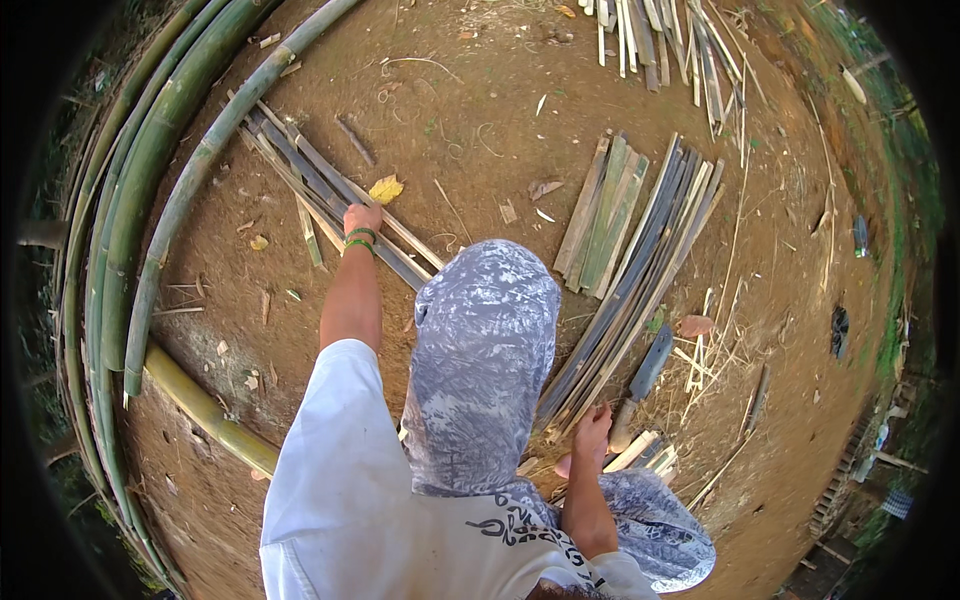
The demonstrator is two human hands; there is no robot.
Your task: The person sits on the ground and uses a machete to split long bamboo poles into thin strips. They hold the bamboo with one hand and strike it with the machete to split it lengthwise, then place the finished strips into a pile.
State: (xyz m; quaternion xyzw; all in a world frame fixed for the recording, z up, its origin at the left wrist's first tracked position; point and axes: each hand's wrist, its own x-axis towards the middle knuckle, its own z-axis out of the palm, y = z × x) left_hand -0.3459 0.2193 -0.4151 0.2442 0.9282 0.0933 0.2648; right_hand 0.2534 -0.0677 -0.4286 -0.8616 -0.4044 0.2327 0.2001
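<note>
My left hand [362,218], a green band at its wrist, is closed around a small bundle of split bamboo strips [300,160] lying slantwise on the ground. The strips run past my knee, which hides their near ends. Low on the right, my right hand [592,432] has its fingers curled beside the near end of a larger bundle of long dark and pale bamboo strips [645,270]. What those fingers hold, if anything, is hidden. Just right of that hand lies a machete [652,362], its wooden handle toward me.
Long green bamboo poles [165,130] curve along the left, with a yellowish pole [210,410] nearer. Wider split slats [605,215] lie left of the large bundle. More strips [665,40] are at the far right. Short pale pieces [640,455] sit beside my right leg.
</note>
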